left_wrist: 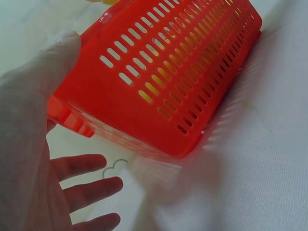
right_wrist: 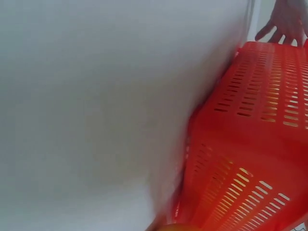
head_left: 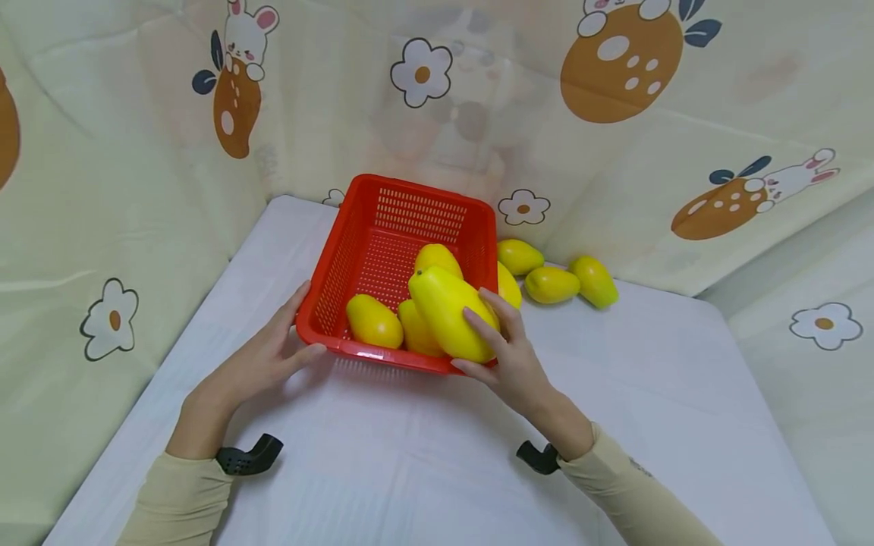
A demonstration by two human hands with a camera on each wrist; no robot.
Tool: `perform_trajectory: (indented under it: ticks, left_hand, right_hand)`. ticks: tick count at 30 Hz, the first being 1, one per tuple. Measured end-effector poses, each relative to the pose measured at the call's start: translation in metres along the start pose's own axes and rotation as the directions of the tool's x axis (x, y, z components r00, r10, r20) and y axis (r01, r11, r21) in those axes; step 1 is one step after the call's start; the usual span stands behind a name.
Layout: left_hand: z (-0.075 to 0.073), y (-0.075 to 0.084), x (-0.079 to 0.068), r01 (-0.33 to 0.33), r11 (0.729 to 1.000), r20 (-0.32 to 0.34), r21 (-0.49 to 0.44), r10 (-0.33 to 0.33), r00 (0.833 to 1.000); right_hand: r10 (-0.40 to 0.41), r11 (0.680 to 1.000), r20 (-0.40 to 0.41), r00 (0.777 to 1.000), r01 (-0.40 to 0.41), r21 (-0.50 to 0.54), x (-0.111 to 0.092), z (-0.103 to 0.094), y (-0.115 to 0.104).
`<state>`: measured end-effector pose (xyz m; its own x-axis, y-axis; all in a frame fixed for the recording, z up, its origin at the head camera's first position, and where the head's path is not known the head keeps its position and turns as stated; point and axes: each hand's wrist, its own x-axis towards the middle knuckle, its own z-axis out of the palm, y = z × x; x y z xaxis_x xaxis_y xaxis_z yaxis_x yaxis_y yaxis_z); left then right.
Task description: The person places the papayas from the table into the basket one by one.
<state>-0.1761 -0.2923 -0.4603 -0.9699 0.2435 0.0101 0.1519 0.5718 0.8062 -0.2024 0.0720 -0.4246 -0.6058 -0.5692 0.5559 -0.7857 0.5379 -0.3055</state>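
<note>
Here we grip the near-left corner of the red basket (head_left: 423, 216) on the white table (head_left: 423, 462) with our left hand (head_left: 266, 354), thumb and forefinger at its rim. Our right hand (head_left: 515, 364) grasps the large yellow fruit (head_left: 444, 311) above smaller fruits (head_left: 374, 322) in the near-right part of the basket, while more yellow fruits (head_left: 551, 285) lie to its right.

A white table (head_left: 423, 462) carries a red plastic basket (head_left: 410, 353) toward its far edge, with four yellow fruits (head_left: 551, 285) lying to the basket's right, the nearest partly hidden behind it.
</note>
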Motion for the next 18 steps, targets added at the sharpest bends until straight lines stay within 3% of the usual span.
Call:
perform_trajectory:
  ticks: [11,18]
  left_hand:
    - [0.001,0.002,0.000,0.006,1.000,0.000,0.021,-0.006,1.000]
    - [0.000,0.002,0.000,0.014,1.000,0.003,0.024,-0.014,1.000]
  right_hand:
    - [0.111,0.994,0.127,0.986,-0.112,0.004,0.012,0.002,0.002]
    - [0.222,0.971,0.220,0.950,-0.237,0.041,0.020,-0.001,-0.001]
